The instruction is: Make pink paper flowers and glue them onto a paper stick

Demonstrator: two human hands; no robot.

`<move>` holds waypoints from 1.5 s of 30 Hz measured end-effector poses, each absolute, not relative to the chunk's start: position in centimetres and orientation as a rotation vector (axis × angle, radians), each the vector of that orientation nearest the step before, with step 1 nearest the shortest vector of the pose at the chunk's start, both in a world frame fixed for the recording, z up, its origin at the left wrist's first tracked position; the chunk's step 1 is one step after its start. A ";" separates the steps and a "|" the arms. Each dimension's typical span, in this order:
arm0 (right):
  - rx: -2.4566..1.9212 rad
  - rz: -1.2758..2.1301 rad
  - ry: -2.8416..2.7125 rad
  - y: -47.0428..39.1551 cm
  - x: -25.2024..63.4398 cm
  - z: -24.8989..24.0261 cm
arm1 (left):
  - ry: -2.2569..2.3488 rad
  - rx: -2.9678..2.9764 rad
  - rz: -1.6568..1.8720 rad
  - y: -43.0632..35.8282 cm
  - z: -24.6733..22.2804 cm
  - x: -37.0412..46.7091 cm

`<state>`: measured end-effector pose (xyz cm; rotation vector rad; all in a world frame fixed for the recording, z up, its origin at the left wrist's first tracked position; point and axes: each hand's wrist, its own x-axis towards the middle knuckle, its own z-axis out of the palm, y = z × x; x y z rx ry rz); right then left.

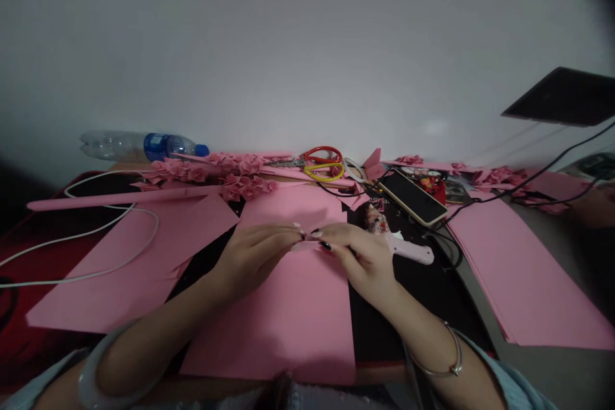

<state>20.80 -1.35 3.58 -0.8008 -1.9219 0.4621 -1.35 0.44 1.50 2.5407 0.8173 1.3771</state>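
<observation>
A small pink paper piece (pixel 307 245) is pinched between the fingertips of both hands, above a large pink sheet (pixel 288 314). My left hand (pixel 257 254) closes on its left end, with the thumb and fingers together. From the right, my right hand (pixel 362 259) holds the other end, dark nails showing. The fingers hide part of the paper's shape. Just right of my right hand lies a pale pink handle (pixel 413 251), its other end partly hidden. Folded pink paper flowers (pixel 245 186) lie beyond the hands.
A plastic bottle (pixel 161 146) lies at the back left, by the wall. Red-and-yellow scissors (pixel 324 163) and a phone (pixel 416 197) rest behind my hands. Pink sheets lie at left (pixel 115 262) and right (pixel 528 275). White and black cables cross the sides.
</observation>
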 end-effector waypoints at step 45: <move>-1.135 1.135 -1.406 -1.0 19.8 2.7 | 0.901 1.529 0.928 0.6 2.3 -1.1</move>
